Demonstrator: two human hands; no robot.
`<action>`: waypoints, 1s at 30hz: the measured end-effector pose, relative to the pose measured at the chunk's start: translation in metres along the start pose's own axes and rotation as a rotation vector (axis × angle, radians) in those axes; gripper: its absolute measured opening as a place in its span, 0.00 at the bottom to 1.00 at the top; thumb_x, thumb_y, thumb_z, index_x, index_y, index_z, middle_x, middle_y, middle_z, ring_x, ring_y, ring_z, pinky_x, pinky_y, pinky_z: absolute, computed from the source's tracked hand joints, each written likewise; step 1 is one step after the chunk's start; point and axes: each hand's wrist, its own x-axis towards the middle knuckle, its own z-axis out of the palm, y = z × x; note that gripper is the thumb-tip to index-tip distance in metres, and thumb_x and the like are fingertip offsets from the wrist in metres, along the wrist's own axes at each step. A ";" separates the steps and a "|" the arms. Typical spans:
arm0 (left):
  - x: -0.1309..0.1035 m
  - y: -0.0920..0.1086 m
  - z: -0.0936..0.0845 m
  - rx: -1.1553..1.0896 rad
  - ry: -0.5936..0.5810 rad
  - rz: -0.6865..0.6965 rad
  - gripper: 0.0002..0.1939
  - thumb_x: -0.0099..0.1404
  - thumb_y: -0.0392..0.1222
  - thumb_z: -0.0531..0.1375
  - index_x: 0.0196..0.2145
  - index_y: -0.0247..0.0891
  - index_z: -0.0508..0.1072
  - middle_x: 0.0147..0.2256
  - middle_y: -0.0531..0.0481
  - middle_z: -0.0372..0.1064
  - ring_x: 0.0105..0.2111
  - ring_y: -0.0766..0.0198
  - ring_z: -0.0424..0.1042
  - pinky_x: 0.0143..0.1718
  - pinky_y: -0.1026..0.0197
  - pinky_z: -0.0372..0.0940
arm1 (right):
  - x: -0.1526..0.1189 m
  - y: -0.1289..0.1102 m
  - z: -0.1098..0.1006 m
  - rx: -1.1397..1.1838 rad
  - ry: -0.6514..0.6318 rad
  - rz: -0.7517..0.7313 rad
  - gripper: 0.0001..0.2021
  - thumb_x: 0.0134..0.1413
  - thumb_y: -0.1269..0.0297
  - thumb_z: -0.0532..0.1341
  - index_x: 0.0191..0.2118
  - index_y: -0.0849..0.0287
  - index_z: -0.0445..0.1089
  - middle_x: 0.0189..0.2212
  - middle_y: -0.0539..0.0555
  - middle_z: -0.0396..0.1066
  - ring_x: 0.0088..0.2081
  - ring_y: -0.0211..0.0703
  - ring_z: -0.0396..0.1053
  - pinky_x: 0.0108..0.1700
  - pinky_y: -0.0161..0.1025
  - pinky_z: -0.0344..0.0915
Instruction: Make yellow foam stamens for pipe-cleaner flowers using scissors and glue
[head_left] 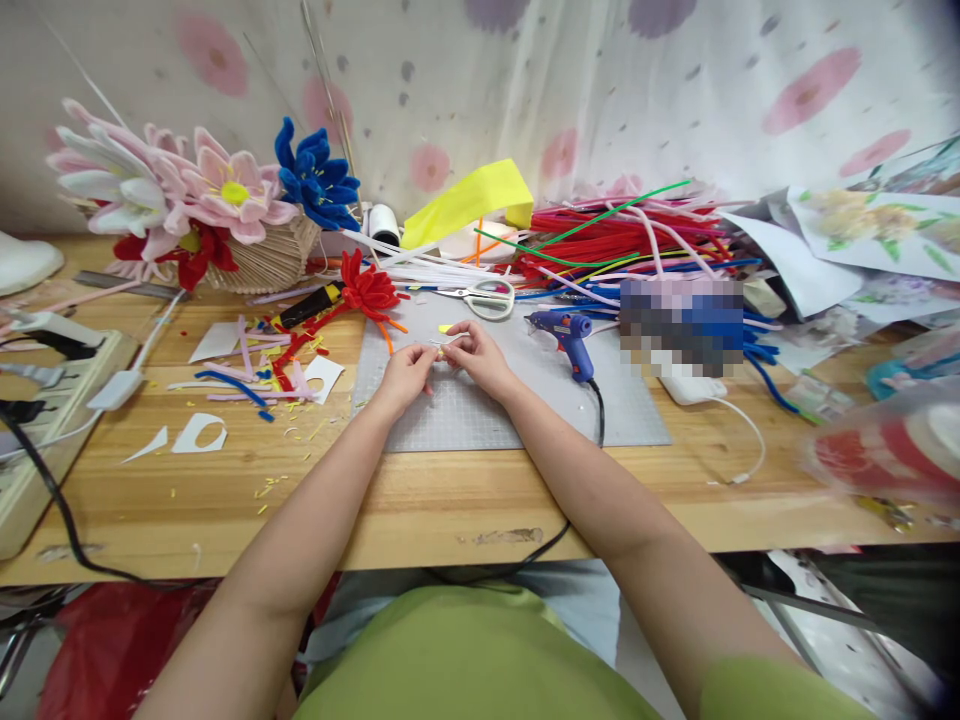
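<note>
Small pale piece (441,353): between my fingertips, above the grey cutting mat (465,428); too small for me to tell what it is.
Left hand (407,376): thumb and fingers pinched nearly together on one side of that piece.
Right hand (481,362): fingers curled in, tips closed on the piece's other side, close against my left ones.
Yellow scrap (444,328): just beyond my right fingers.
Scissors (463,294): past my hands at the mat's far edge, blades pointing left.
Glue gun (571,345): on the mat, right of my right hand, its black cord (600,412) trailing towards me.
Red flower (369,287): by the mat's far left corner.
Offcuts (232,385): blue and pink, strewn on the wooden table (300,510) left of the mat.
Fuzzy sticks (615,238): heaped behind the mat, many of them red.
</note>
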 end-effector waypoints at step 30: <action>0.001 -0.020 0.001 0.260 0.405 0.417 0.08 0.54 0.45 0.62 0.29 0.38 0.76 0.34 0.46 0.66 0.39 0.62 0.66 0.34 0.62 0.63 | -0.002 -0.005 0.007 0.068 0.147 0.110 0.17 0.42 0.54 0.65 0.33 0.56 0.58 0.20 0.43 0.69 0.22 0.31 0.65 0.25 0.30 0.60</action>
